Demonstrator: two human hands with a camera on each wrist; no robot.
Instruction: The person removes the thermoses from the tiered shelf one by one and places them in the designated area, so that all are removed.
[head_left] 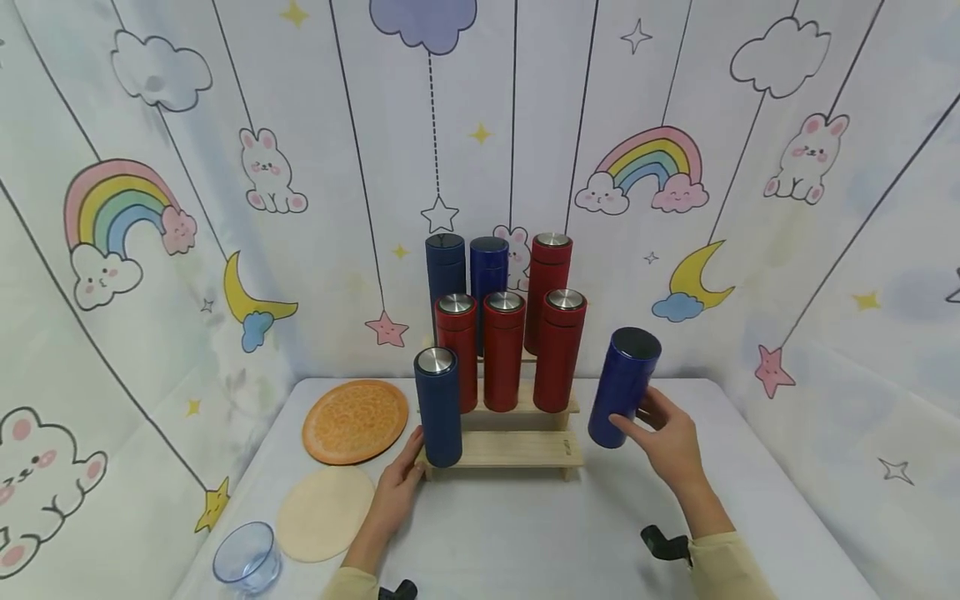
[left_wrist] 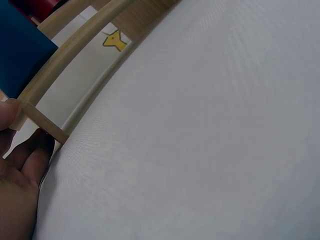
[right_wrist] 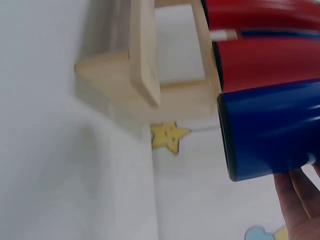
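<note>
My right hand [head_left: 670, 440] grips a glossy blue thermos [head_left: 624, 387], tilted, to the right of a stepped wooden stand [head_left: 517, 450]. In the right wrist view, the thermos [right_wrist: 270, 130] shows its dark-rimmed base, with fingers [right_wrist: 295, 195] against its side. At the left end of the lowest step, my left hand [head_left: 397, 485] holds the stand. The left wrist view shows the thumb [left_wrist: 7, 114] on the step's corner and fingers [left_wrist: 37, 160] by the leg below. A dark blue thermos [head_left: 438, 408] with a steel lid stands on that step, beside this hand.
Three red thermoses [head_left: 504, 354] stand on the middle step. Behind them, two blue ones [head_left: 489, 265] and a red one [head_left: 548, 283] occupy the top step. Left on the table lie a round orange-brown mat [head_left: 356, 422], a cream disc [head_left: 325, 513] and a clear glass bowl [head_left: 247, 558].
</note>
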